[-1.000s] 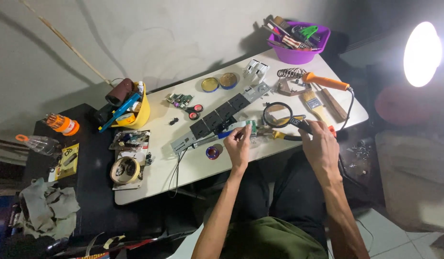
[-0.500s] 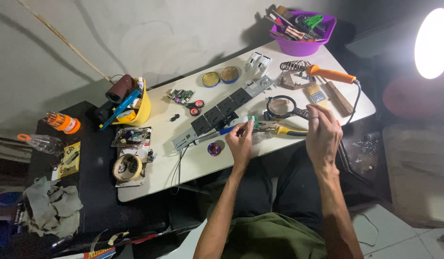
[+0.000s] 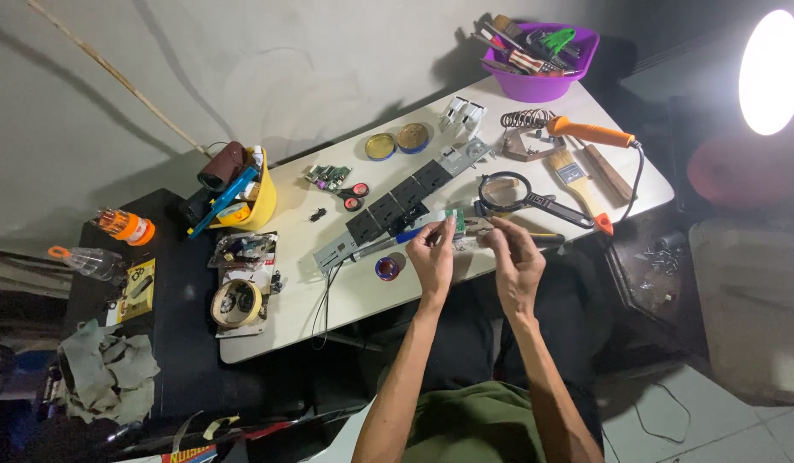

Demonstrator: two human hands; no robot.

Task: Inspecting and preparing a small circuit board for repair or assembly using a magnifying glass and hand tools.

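Note:
My left hand (image 3: 432,256) pinches a small green circuit board (image 3: 455,221) just above the near edge of the white table (image 3: 354,296). My right hand (image 3: 516,260) is close beside it, fingertips touching a small clear part at the board's right side. A blue-handled tool (image 3: 414,231) lies under my left fingers, next to a long grey power strip with black sockets (image 3: 397,206). A black magnifying glass (image 3: 508,193) rests just beyond my right hand.
A purple bowl of tools (image 3: 538,51) sits at the far corner. An orange-handled soldering iron (image 3: 585,131) on a coil stand, a paint brush (image 3: 577,176), two round tins (image 3: 395,142), a yellow tool bucket (image 3: 247,201) and tape roll (image 3: 236,302) crowd the table. A bright lamp (image 3: 772,73) shines at right.
My right hand moved left from beside the magnifying glass to meet my left hand, and both now hold the small board together.

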